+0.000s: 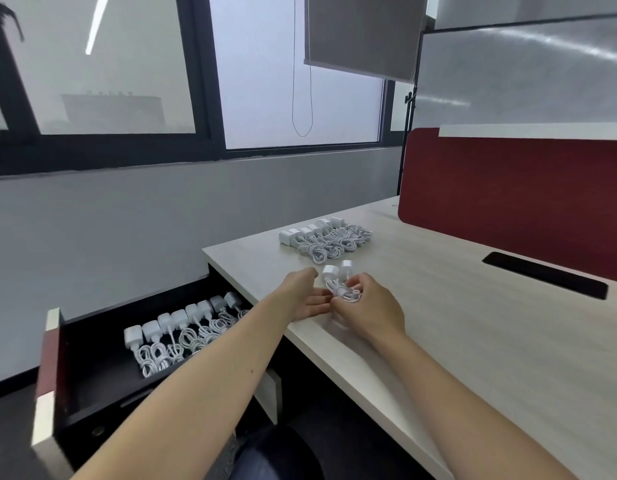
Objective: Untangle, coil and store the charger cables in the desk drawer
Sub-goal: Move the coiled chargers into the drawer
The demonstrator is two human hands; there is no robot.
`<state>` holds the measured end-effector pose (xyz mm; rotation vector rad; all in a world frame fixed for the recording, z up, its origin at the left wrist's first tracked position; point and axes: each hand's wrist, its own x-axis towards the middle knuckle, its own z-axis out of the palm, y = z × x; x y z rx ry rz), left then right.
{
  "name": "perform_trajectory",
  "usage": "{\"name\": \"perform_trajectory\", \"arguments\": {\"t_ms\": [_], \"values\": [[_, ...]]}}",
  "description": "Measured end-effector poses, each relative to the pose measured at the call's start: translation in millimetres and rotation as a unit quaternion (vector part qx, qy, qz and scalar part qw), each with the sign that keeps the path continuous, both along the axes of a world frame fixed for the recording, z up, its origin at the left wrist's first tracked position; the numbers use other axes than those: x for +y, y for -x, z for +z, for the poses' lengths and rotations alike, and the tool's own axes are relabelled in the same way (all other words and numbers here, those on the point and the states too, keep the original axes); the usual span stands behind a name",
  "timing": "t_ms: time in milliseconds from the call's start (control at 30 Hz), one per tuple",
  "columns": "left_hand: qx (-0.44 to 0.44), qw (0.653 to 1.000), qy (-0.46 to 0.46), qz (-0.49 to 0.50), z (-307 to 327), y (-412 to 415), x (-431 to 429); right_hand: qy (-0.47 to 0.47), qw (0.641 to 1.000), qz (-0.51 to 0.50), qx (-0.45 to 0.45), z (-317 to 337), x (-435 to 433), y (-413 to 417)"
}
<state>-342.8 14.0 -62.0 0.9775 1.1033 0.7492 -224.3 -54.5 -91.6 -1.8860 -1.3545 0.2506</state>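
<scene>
soft, light, bendy cable (pixel 345 293) on desk (pixel 438 323) by open drawer (pixel 92 362). pinched by curled fingers of right hand (pixel 372 306); left hand (pixel 305 296) flat, touching it. best gripped mid-coil, not by 2 hard plugs (pixel 329 271).

Bench (pixel 438 341): pale wood-grain top, with a black cable slot (pixel 546 275) at right and a red partition (pixel 507 188) behind.

Far side: a row of white chargers (pixel 329 237) lay side by side, cables coiled.

Near edge: two white charger plugs (pixel 336 270) stood by a loose cable bundle (pixel 345 293). The right hand (pixel 371 308) curled round the bundle. The left hand (pixel 305 296) lay beside it, fingers extended toward the cable.

Left: the open black drawer (pixel 92 375) held a second row of coiled chargers (pixel 182 330).
</scene>
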Motion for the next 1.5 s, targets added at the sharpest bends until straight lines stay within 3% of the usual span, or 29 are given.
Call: {"name": "perform_trajectory", "arguments": {"t_ms": [133,333,467,800,1033,1300,1500], "values": [[-0.102,0.992,0.075,-0.025,-0.3,-2.8,2.1,-0.048,0.995,0.037,0.082,4.4,-6.3,-0.7],[-0.277,0.951,0.139,0.016,-7.2,3.5,7.8,-0.069,0.992,0.099,0.033,4.1,-7.4,13.4],[-0.310,0.941,0.106,0.081,-5.7,29.8,24.1,-0.060,0.988,0.138,-0.030,2.4,1.3,33.3],[-0.283,0.939,0.050,0.191,-17.1,178.1,49.2,-0.018,0.962,0.269,-0.029,0.5,37.8,157.9],[-0.167,0.957,0.075,0.224,-32.9,276.8,53.1,0.038,0.945,0.324,0.004,-23.9,62.2,248.7],[-0.034,0.947,0.112,0.300,-54.8,316.4,71.0,0.124,0.930,0.345,0.033,-49.4,87.9,302.9],[-0.002,0.935,0.145,0.325,-77.1,328.6,84.7,0.171,0.911,0.376,0.003,-61.7,99.5,323.4]]}}
